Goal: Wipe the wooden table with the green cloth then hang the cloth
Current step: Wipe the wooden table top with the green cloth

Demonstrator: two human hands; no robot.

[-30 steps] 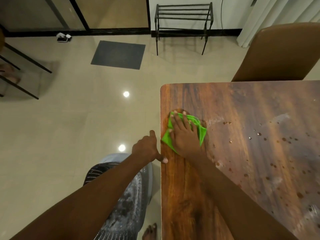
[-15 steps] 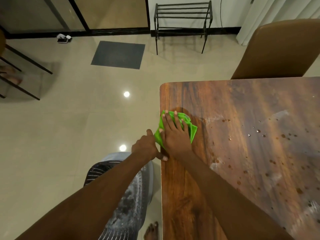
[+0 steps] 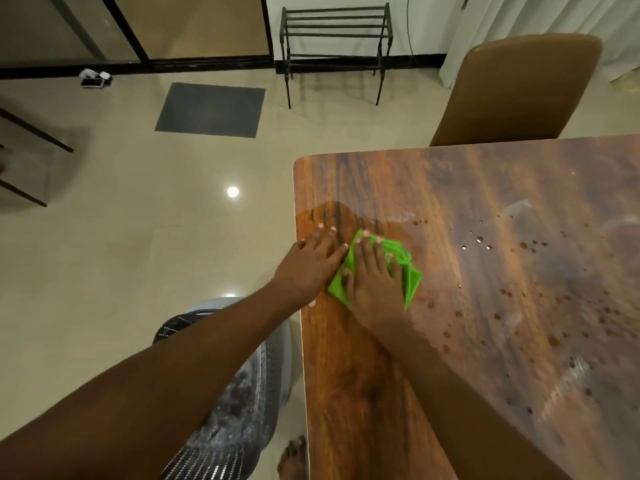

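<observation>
The green cloth [image 3: 410, 278] lies crumpled on the wooden table [image 3: 467, 188], near its left edge. My right hand [image 3: 372, 282] presses flat on the cloth with fingers spread, covering most of it. My left hand [image 3: 311, 263] rests palm down on the bare wood just left of the cloth, fingers apart, touching the cloth's left side. A wet patch spreads on the wood beyond both hands. Water drops dot the table to the right.
A brown chair [image 3: 519, 88] stands at the table's far side. A black metal rack [image 3: 334, 39] stands against the far wall, with a grey mat [image 3: 211, 109] on the floor to its left. White curtains [image 3: 554, 15] hang at the right. My bare foot [image 3: 294, 459] is by the table's edge.
My left hand has moved from the table's edge up onto the wood beside the cloth. My right hand slid the cloth slightly right, back from the edge.
</observation>
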